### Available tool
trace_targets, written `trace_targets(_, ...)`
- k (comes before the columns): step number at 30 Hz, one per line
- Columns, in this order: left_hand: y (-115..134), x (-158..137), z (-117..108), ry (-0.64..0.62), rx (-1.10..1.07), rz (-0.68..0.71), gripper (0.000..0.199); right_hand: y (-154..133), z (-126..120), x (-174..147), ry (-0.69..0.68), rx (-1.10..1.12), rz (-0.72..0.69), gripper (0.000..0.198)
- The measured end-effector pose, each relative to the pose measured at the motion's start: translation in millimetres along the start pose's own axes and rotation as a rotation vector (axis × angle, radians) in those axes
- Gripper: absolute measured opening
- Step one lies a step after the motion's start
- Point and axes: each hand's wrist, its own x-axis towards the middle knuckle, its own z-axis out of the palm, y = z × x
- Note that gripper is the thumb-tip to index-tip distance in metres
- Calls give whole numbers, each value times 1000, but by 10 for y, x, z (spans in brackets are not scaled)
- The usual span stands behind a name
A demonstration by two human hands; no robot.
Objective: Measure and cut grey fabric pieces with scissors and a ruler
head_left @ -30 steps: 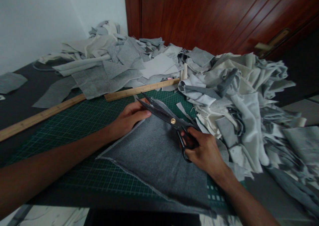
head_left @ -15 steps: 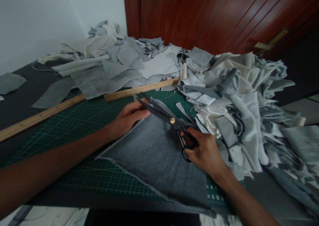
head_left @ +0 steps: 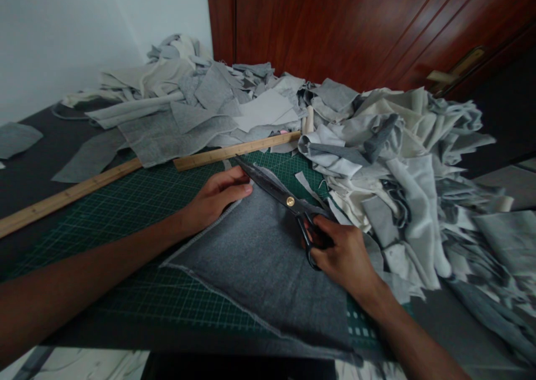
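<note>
A dark grey piece of fabric with stitched edges lies on the green cutting mat. My left hand pinches its upper left edge between thumb and fingers. Black scissors with a brass pivot are in my right hand, whose fingers go through the handles. Their blades lie nearly closed across the fabric's top corner, the tips just beyond my left fingertips. A narrow pale strip rests on the mat beside the scissors.
Heaped grey and cream fabric scraps cover the right side and the back. Flat grey pieces overlap a long wooden ruler; another wooden length crosses the mat's far part. Behind stand a white wall and a reddish-brown door.
The scissor blades have come together from a slightly parted position at the fabric's top corner. Both hands and the fabric stay nearly where they were.
</note>
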Motion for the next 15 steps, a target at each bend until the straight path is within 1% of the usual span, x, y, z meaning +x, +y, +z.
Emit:
trace_targets(4, 34, -11, 22, -31, -30, -6, 17, -10, -4, 11, 22, -3, -4, 11)
trace_targets(9, 10, -42, 23, -56, -96, -79, 18, 33, -19, 33, 97, -30, 48, 11)
trace_targets(12, -34, -49, 6, -76, -68, -44, 16, 111, -49, 49, 147, -57, 89, 12)
trace_targets(15, -68, -43, -6, -82, -59, -20, 13, 197, -83, 73, 169, -102, 118, 13)
